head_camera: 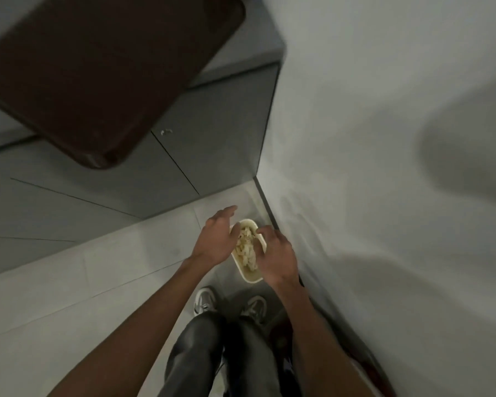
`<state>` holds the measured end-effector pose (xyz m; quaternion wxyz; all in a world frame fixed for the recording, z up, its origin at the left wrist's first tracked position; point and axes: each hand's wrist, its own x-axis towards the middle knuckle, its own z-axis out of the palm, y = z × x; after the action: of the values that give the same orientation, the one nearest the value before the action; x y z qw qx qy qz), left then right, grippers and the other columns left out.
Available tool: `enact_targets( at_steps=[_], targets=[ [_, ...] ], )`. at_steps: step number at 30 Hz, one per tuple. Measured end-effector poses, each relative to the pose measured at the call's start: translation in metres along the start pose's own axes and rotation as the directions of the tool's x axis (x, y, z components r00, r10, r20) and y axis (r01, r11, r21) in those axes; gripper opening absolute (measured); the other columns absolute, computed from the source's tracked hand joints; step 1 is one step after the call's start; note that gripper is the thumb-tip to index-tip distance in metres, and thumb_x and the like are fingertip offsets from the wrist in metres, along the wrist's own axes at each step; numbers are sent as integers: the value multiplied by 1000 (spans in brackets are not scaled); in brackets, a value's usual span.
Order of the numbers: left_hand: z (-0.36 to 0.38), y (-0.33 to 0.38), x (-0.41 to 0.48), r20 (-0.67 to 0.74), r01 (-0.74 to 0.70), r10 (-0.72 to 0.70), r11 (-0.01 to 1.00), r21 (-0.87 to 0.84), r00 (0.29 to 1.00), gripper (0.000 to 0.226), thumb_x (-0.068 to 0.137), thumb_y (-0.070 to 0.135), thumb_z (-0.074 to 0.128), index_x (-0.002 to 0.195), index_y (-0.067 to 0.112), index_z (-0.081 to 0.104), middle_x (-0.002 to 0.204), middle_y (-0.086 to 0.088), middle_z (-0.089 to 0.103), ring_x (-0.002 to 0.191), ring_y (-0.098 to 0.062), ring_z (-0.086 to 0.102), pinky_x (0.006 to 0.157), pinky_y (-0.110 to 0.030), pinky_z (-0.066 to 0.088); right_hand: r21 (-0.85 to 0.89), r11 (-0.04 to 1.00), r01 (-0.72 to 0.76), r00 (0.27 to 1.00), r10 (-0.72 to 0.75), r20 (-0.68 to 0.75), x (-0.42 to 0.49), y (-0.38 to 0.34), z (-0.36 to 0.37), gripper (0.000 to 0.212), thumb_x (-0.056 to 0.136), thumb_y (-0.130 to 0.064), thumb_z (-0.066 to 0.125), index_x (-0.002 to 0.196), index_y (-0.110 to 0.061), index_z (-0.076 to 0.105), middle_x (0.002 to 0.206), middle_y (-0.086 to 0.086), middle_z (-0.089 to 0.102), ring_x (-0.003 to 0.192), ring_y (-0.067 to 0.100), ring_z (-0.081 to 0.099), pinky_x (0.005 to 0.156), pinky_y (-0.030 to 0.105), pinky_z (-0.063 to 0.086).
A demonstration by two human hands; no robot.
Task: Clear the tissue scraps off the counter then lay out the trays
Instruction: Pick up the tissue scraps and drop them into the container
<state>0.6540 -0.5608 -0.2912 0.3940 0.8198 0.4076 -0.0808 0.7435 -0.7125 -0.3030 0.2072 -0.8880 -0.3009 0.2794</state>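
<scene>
A small cream bin (251, 279) stands on the floor in the corner by the wall, with pale tissue scraps (248, 249) heaped inside it. My left hand (216, 239) hovers over the bin's left rim with its fingers spread and relaxed, holding nothing. Over the right rim, my right hand (279, 259) has its fingers bent down onto the scraps; whether it pinches any is hidden. A dark brown tray (98, 75) lies on the grey counter (241, 53) at upper left, its corner overhanging the edge.
Grey cabinet doors (212, 133) run below the counter. A white wall (384, 124) closes off the right side, close to the bin. My shoes (204, 300) and legs stand on the pale tiled floor (98, 282) just before the bin.
</scene>
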Motion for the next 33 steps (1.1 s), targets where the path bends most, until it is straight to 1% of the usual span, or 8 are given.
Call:
enact_targets(
  at_steps=[6, 9, 11, 17, 21, 24, 29, 33],
  targets=[
    [-113, 81, -94, -182, -32, 21, 998, -56, 983, 47, 103, 37, 53, 149, 24, 48, 148, 1, 55, 135, -19, 52, 114, -38, 43, 33, 990, 140, 988, -138, -66, -48, -99, -130, 25, 106, -46, 46, 129, -38, 52, 130, -8, 62, 111, 12, 59, 87, 26, 50],
    [-160, 98, -127, -267, -41, 20, 996, -75, 963, 46, 104, 37, 53, 148, 27, 49, 147, 4, 56, 134, -18, 53, 113, -33, 42, 22, 977, 214, 971, -210, -118, -60, -140, -171, 29, 107, -47, 45, 132, -37, 54, 132, -14, 62, 110, 1, 54, 89, 14, 38],
    [-190, 105, -145, -310, -60, 24, 993, -106, 950, 45, 104, 37, 54, 148, 29, 49, 146, 6, 57, 132, -17, 55, 111, -30, 42, 35, 969, 244, 962, -237, -134, -60, -166, -191, 33, 107, -49, 46, 135, -36, 55, 133, -16, 62, 112, -1, 54, 92, 10, 36],
    [-264, 85, -165, -416, -40, -38, 984, -176, 909, 46, 100, 26, 61, 145, 29, 52, 142, 10, 60, 128, -12, 58, 103, -19, 41, 19, 953, 303, 950, -301, -85, -48, -230, -211, 36, 105, -50, 45, 139, -40, 52, 140, -16, 57, 126, 6, 53, 103, 25, 43],
    [-313, 64, -153, -466, -55, -65, 969, -241, 883, 40, 100, 25, 61, 139, 30, 55, 131, 13, 65, 119, -7, 62, 99, -24, 49, 43, 956, 290, 954, -285, -90, -30, -272, -208, 35, 105, -49, 50, 138, -37, 55, 137, -13, 59, 118, 8, 57, 92, 22, 43],
    [-349, 49, -138, -482, -67, -50, 972, -224, 875, 39, 101, 27, 61, 140, 27, 56, 128, 15, 65, 116, -3, 62, 96, -19, 48, 69, 956, 284, 955, -275, -113, -15, -307, -205, 33, 106, -46, 52, 136, -36, 56, 133, -11, 61, 107, 7, 60, 84, 20, 42],
    [-400, 27, -108, -470, -62, -51, 973, -222, 881, 38, 100, 25, 63, 138, 27, 57, 124, 13, 68, 110, -1, 64, 91, -13, 47, 102, 964, 246, 961, -229, -153, 11, -354, -200, 28, 104, -51, 51, 131, -44, 53, 127, -12, 63, 109, 8, 61, 84, 21, 46],
    [-432, 14, -83, -460, -68, -38, 975, -213, 887, 37, 100, 22, 63, 136, 29, 58, 126, 12, 67, 108, 3, 63, 85, -2, 41, 118, 966, 230, 963, -208, -169, 35, -385, -201, 25, 105, -47, 53, 130, -42, 55, 124, -12, 64, 109, 8, 61, 84, 18, 45]
  ],
)
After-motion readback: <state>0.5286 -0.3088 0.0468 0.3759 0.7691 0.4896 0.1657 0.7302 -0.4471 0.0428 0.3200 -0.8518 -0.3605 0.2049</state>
